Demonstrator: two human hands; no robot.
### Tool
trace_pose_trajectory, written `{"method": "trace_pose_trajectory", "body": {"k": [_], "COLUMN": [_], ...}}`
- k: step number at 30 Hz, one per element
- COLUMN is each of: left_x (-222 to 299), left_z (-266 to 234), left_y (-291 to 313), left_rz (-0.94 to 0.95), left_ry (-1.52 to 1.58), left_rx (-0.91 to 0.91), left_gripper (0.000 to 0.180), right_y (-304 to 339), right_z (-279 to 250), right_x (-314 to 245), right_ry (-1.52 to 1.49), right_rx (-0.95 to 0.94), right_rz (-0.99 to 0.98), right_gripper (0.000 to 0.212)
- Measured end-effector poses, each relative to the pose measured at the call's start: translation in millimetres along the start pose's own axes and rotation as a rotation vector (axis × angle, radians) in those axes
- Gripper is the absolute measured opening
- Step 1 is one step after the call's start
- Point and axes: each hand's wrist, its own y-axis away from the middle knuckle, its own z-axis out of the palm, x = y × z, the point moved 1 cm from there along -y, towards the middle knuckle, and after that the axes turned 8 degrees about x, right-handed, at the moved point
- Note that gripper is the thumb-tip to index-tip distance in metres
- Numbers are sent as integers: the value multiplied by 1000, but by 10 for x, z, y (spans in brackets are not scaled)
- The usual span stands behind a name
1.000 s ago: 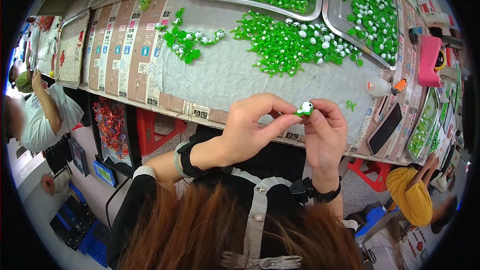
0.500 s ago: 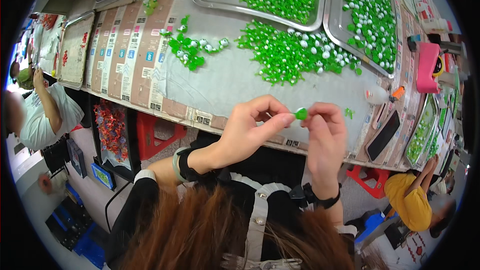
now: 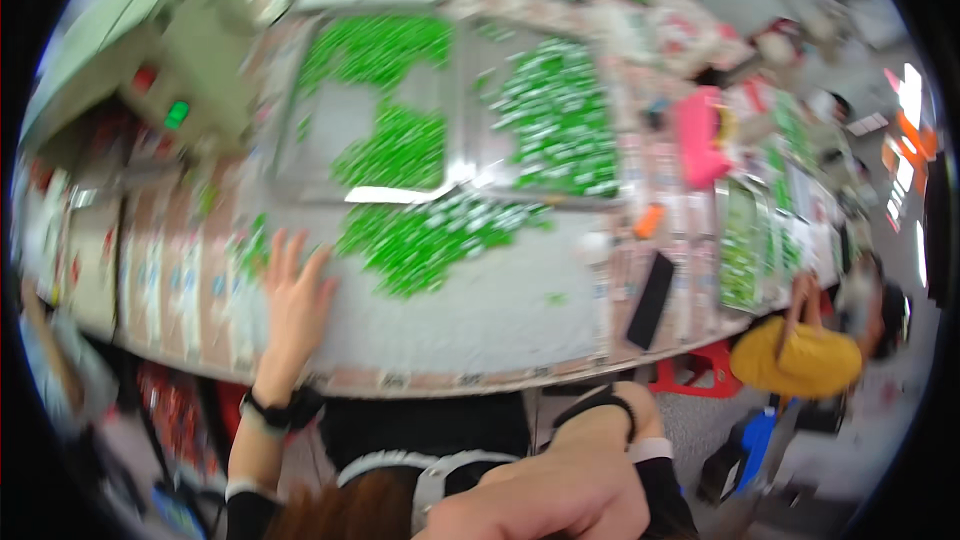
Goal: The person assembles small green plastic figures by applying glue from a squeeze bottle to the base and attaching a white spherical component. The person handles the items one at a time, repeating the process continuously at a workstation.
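My left hand (image 3: 293,302) is over the left part of the table with its fingers spread, nothing visible in them. Its fingertips are beside a small group of green pieces (image 3: 256,240), partly hidden by the hand. To its right lies a heap of small green plastic pieces (image 3: 400,250), some with white balls like eyes. My right hand (image 3: 560,495) is raised close in front of my body at the lower edge. Its fingers run out of view, so what it holds, if anything, cannot be seen. The picture is smeared by motion.
Behind the heap stand two metal trays, the left tray (image 3: 345,110) and the right tray (image 3: 485,145), both holding green pieces. Right of the heap lie a black phone (image 3: 652,300), an orange-capped bottle (image 3: 595,248) and a pink dispenser (image 3: 702,140). A person in yellow (image 3: 800,358) sits at the right.
My hands have come apart from the small green piece they held together. The left went left to the small group; the right came back toward my body. The view has swung.
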Motion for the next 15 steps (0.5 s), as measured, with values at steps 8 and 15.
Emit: {"method": "trace_pose_trajectory", "body": {"k": [8,15], "left_x": [-87,123], "left_z": [-158,-300], "left_y": [71,254], "left_rz": [-28,-31], "left_ry": [-43,168], "left_rx": [109,153], "left_gripper": [26,24], "right_y": [114,285], "right_z": [470,792], "right_x": [-286,-86], "right_ry": [487,488], "right_rx": [-226,-251], "right_rz": [-369,-478], "right_gripper": [22,23]}}
